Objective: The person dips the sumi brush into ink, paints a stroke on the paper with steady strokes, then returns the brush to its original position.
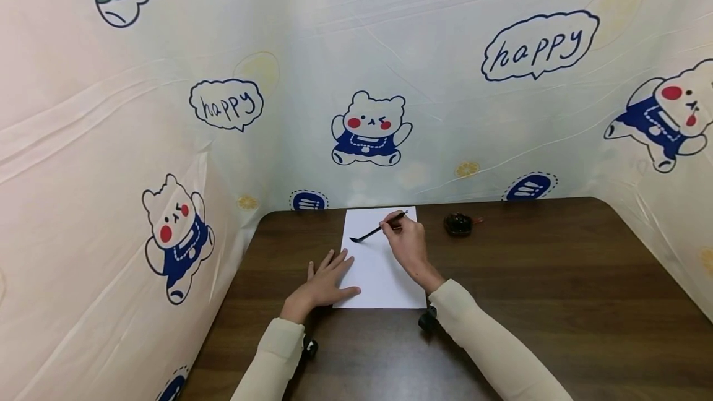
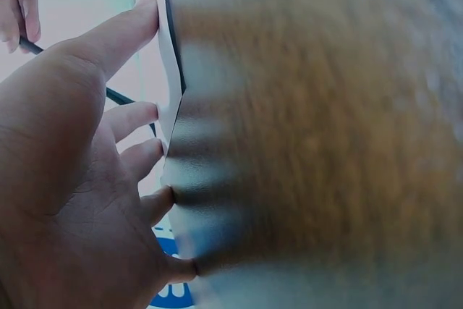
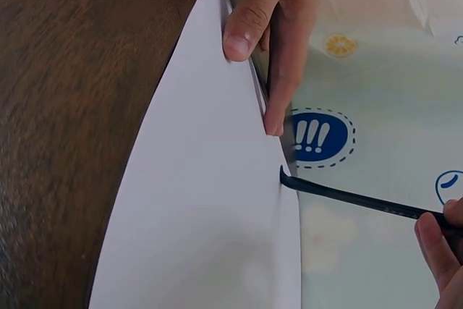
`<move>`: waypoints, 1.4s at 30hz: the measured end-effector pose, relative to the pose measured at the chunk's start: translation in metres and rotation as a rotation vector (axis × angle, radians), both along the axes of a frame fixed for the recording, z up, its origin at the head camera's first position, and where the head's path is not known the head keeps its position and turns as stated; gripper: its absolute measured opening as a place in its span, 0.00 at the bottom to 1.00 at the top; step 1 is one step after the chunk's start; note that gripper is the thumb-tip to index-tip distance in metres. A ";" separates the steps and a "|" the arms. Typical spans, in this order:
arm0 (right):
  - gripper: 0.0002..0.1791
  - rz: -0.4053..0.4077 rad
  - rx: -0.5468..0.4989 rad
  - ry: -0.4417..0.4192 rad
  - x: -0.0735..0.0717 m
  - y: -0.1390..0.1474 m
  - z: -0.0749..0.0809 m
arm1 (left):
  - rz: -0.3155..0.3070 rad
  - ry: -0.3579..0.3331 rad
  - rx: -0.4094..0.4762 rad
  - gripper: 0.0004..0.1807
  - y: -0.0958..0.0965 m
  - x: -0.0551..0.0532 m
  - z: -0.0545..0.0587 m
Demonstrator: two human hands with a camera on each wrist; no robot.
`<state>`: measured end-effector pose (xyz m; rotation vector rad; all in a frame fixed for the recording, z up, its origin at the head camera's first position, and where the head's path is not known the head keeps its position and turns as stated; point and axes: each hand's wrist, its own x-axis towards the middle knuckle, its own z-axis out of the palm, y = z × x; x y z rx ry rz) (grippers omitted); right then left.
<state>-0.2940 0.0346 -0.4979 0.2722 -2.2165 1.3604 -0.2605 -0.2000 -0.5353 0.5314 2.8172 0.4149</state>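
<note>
A sheet of white paper (image 1: 384,280) lies upright on the dark table. My left hand (image 1: 322,284) rests along its lower left edge, thumb and fingers spread and fairly straight, fingertips on the paper. With thumb and fingers my right hand (image 1: 409,245) pinches a slim black brush (image 1: 372,233) over the upper part of the sheet. The brush slants down to the left, its dark tip (image 3: 283,176) right at the paper's surface in the right wrist view. No marks show on the paper. In the left wrist view, the left palm (image 2: 79,208) partly covers the brush.
A small glossy black object (image 1: 458,224) with a red bit at its right stands on the table, right of the paper. Behind the wooden table (image 1: 529,289) and at both sides hangs a pale printed curtain (image 1: 445,129). Dark wrist cameras sit below both sleeves.
</note>
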 end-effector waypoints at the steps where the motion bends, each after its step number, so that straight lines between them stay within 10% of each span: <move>1: 0.02 -0.001 0.002 -0.001 0.000 0.001 0.000 | 0.000 0.000 -0.003 0.46 0.000 0.000 0.000; 42: 0.03 -0.080 0.062 0.011 0.008 0.033 0.008 | -0.008 0.010 0.023 0.45 -0.001 0.000 -0.003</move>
